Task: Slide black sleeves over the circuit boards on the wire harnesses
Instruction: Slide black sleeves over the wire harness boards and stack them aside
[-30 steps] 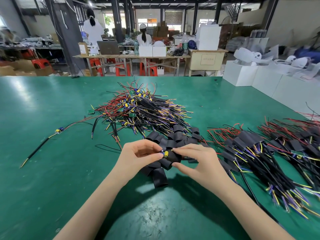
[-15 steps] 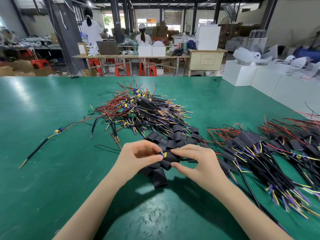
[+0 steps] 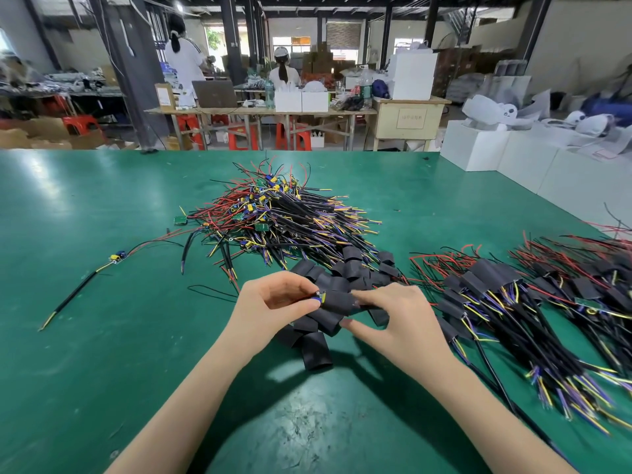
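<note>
Head view gives me the green tabletop (image 3: 102,336) filling most of what I see. Beyond my fingers lies the big tangle of bare harnesses (image 3: 280,217), red, black, yellow and purple wires with small boards among them. Right of my fingers sit the sleeved harnesses (image 3: 513,302) in rows, each board already covered in black. Far left of my fingers one lone harness (image 3: 116,257) lies stretched out, well apart from the rest. Just beyond and beneath my fingers is the loose heap of sleeves (image 3: 345,268), some of it reaching toward me. My left hand (image 3: 270,306) has thumb and forefinger curled, pinching the board (image 3: 320,297) at its blue and yellow end. My right hand (image 3: 393,319) pinches the sleeve (image 3: 338,302) that sits between both sets of fingers, forefinger on top, thumb (image 3: 355,326) stretched out below it. That sleeve's open end touches the board; how much of the board is inside I cannot tell.
</note>
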